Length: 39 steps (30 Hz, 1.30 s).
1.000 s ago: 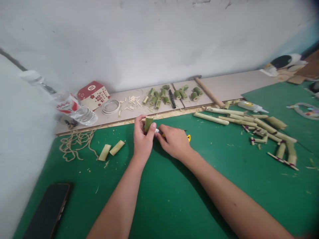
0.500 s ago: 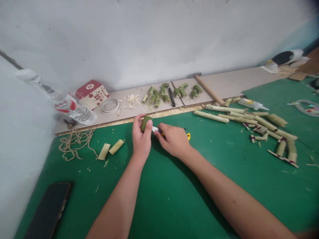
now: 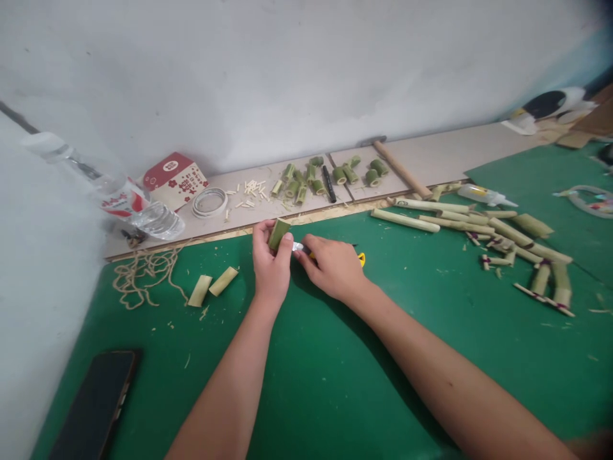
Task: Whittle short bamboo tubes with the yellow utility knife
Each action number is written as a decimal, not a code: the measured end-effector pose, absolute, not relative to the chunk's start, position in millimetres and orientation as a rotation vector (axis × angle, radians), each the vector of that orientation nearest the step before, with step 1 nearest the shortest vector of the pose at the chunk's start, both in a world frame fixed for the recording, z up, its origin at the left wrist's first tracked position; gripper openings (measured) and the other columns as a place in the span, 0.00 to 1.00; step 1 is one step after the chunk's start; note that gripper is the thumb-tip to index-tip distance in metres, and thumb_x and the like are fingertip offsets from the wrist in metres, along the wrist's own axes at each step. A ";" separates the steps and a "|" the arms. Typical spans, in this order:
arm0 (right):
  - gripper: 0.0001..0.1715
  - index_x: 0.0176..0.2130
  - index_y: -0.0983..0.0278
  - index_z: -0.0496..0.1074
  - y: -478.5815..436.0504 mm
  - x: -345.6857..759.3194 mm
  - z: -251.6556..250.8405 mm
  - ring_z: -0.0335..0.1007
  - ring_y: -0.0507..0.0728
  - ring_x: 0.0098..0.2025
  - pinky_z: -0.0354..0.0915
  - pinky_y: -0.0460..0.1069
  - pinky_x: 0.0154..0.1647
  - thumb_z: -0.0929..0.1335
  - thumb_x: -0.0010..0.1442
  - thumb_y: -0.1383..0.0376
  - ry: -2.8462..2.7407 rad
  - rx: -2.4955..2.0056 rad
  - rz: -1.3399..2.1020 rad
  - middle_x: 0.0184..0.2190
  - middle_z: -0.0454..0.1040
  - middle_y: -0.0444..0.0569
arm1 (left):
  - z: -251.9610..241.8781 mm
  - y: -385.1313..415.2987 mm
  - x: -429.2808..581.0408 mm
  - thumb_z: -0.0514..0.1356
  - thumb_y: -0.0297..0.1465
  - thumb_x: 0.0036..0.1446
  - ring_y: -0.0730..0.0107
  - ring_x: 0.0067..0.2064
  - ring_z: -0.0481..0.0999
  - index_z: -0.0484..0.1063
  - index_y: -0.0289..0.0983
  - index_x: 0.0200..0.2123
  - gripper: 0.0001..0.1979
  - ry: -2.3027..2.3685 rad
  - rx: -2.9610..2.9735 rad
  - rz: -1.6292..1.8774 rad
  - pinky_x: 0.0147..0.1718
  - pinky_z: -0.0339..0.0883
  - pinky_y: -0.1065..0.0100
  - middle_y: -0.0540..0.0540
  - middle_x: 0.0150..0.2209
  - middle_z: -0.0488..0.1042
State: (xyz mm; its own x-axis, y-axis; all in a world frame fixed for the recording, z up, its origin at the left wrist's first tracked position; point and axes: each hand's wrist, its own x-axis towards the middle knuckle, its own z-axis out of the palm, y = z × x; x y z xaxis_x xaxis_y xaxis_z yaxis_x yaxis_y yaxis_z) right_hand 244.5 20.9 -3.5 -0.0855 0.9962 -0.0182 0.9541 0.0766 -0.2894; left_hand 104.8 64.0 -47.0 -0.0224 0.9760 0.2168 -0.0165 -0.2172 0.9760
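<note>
Since the earliest frame, the short green bamboo piece (image 3: 278,234) has tipped from nearly upright to a slant, its green outer face now toward the camera. Nearest, at lower left, a black flat rectangular phone (image 3: 93,409) lies on the smooth green tabletop (image 3: 316,390). At the centre, the left hand (image 3: 272,268) pinches the bamboo piece, thumb along its right edge, fingers at its left and behind; its upper part stands out above the thumb. Just right, the right hand (image 3: 338,268) is curled round a silver-bladed knife with yellow on its handle (image 3: 297,247). The blade reaches the left thumb; whether it touches the bamboo cannot be told. Left of centre lie two pale split bamboo strips (image 3: 200,291), and beyond them tangled beige twine (image 3: 148,278). Pale bamboo sticks (image 3: 507,236) are heaped at right. Farther back, upper centre, short green bamboo cylinders (image 3: 292,188) flank a black marker (image 3: 329,184), left of a wooden-handled hammer (image 3: 402,171).
</note>
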 end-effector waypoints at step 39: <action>0.18 0.49 0.62 0.75 21.1 242.9 -1.1 0.81 0.62 0.42 0.44 0.53 0.33 0.62 0.79 0.55 -2.155 -1.984 0.335 0.45 0.86 0.53 | -27.5 56.0 110.9 0.54 0.62 0.72 0.77 0.21 0.67 0.69 0.39 0.50 0.30 0.972 1.125 1.493 0.22 0.64 0.71 0.43 0.40 0.85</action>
State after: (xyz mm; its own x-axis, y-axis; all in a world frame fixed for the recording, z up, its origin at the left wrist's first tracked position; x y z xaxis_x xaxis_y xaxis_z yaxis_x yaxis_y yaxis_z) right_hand 242.9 21.1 -1.1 -0.0840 0.9964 -0.0110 0.9526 0.0770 -0.2942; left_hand 110.9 56.0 -27.5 -0.0801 0.9812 0.1755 -0.2369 -0.1898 0.9528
